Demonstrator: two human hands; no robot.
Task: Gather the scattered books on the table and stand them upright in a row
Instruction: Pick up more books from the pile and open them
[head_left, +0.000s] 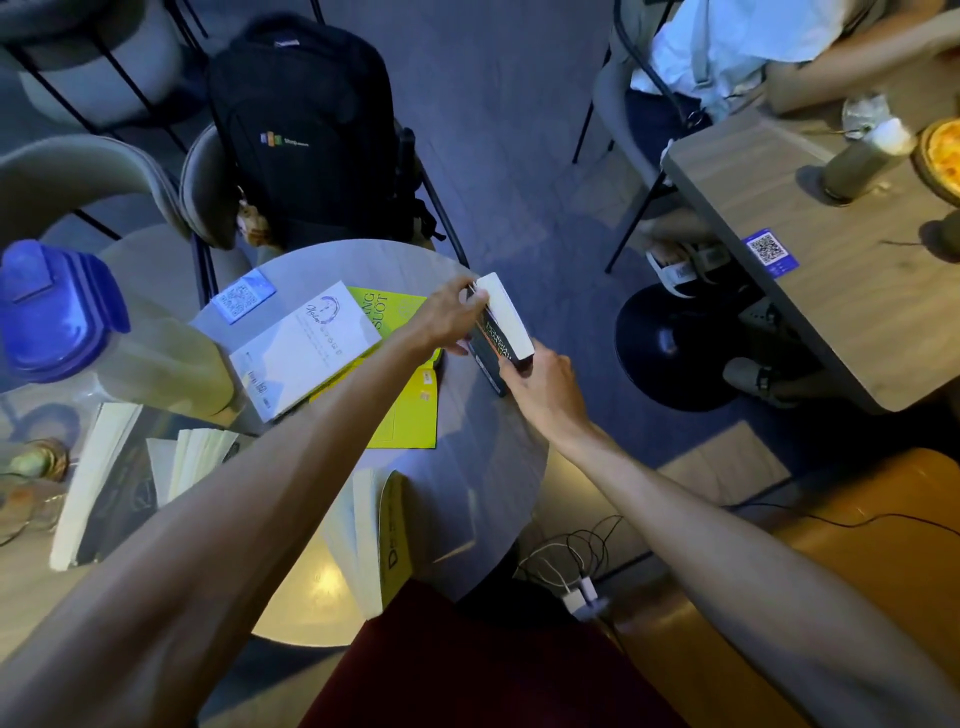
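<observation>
**Both hands on the dark book at the far edge of the round table**

So the surface here is a small round table (483, 467) with a pale grey top, sitting in what looks like a cafe: grey floor, a chair behind it with a black backpack (306, 130) parked on the seat, and a second wooden table (831, 291) off to the right where another person sits.

Book count, as far as I can tell: five. One dark book (501, 338) stands on its edge at the far right rim of the table, white page block facing up. The left hand (447, 319) pinches its far end and the right hand (545, 389) grasps the near end, so both grips are closed on that same book. Two lie flat in the middle: a white book (306, 348) resting on top of a yellow-green book (405, 410), partly covering it. Nearer to the camera, a yellow-spined book (384, 535) stands upright with its pages fanned a bit, and on the left there's another book (98, 483) with a dark cover, also up on edge; just beside it are more fanned pages that I can't sort out.

Other stuff: a big bottle with a blue cap (57, 312) looms on the left, close to the camera, and a QR code card (243, 296) lies at the far left of the table. The left forearm crosses over the yellow-green book and hides part of it. White charger cables (576, 571) sit on the floor below.
</observation>
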